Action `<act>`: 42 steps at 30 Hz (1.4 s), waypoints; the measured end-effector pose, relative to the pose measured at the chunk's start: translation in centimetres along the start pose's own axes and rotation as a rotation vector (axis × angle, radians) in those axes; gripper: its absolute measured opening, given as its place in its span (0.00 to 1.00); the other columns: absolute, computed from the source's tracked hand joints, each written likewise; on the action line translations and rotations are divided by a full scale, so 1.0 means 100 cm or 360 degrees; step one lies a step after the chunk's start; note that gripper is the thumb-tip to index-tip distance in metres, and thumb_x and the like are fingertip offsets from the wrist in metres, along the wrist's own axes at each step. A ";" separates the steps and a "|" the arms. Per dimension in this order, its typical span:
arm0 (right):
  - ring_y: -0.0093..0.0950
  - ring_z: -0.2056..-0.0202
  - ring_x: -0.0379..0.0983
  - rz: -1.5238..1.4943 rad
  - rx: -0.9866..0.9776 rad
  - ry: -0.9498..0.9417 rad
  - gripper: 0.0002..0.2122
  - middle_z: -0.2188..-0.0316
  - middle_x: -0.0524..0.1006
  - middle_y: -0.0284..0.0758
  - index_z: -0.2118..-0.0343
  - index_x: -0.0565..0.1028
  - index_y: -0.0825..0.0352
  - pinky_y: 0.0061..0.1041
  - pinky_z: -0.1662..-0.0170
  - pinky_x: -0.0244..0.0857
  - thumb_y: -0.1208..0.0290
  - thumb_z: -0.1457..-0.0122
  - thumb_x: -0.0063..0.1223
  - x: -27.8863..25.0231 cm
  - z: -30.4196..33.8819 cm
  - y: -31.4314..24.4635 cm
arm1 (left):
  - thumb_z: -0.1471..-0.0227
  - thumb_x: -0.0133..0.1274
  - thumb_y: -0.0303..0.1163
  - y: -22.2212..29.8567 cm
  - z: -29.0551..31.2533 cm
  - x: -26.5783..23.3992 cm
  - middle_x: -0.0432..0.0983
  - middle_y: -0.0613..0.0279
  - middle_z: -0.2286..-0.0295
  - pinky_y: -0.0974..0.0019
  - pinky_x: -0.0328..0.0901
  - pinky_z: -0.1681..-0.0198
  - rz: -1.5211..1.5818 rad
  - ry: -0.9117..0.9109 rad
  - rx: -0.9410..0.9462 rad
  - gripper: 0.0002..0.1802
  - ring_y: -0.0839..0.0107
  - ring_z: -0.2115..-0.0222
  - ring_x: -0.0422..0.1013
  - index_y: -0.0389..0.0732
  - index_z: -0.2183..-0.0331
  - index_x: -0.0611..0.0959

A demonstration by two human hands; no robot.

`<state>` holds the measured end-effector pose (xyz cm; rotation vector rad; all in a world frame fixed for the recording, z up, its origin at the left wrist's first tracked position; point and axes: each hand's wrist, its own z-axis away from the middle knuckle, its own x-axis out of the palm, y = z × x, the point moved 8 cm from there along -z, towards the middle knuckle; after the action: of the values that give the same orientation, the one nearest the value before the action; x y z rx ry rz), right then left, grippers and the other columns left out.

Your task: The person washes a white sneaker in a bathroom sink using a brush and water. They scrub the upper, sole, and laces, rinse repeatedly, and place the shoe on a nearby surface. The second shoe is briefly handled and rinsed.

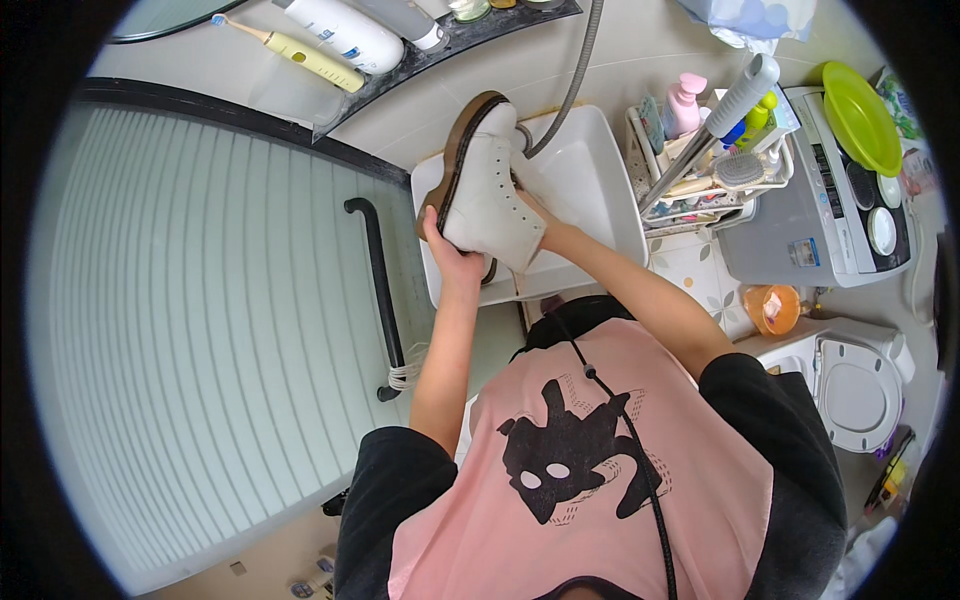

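Observation:
A white lace-up boot point(490, 205) with a brown sole is tilted over the white sink point(618, 190), its toe up toward the wall. The laces are out, and a row of dark eyelets shows along its side. Gripping the sole edge and heel is my left hand point(452, 250), thumb against the sole. My right hand point(532, 212) reaches behind the boot's shaft; its fingers are mostly hidden by the boot, so its grip cannot be made out. Just under my left hand a bit of dark-edged brown shows, too little to name.
A grey hose point(580, 85) hangs into the sink. At left stands a ribbed glass door with a black handle point(378, 290). A black shelf point(440, 60) holds bottles and a yellow toothbrush point(310, 62). Rightward are a bottle rack point(690, 190), washing machine point(775, 235) and toilet point(855, 395).

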<state>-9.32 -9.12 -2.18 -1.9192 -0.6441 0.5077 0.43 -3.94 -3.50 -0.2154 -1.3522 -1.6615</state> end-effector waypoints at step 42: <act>0.30 0.58 0.65 -0.1988 0.0821 0.1042 0.19 0.60 0.69 0.33 0.61 0.67 0.63 0.31 0.54 0.58 0.55 0.44 0.28 -0.035 -0.004 -0.003 | 0.66 0.58 0.25 0.073 0.030 0.073 0.67 0.61 0.63 0.70 0.58 0.58 -0.0678 -0.0499 0.0845 0.28 0.72 0.63 0.64 0.36 0.60 0.66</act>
<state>-11.76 -11.54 -1.54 -0.8174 -0.9758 -0.6674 0.72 -4.98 7.14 0.1430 -2.1408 -1.5726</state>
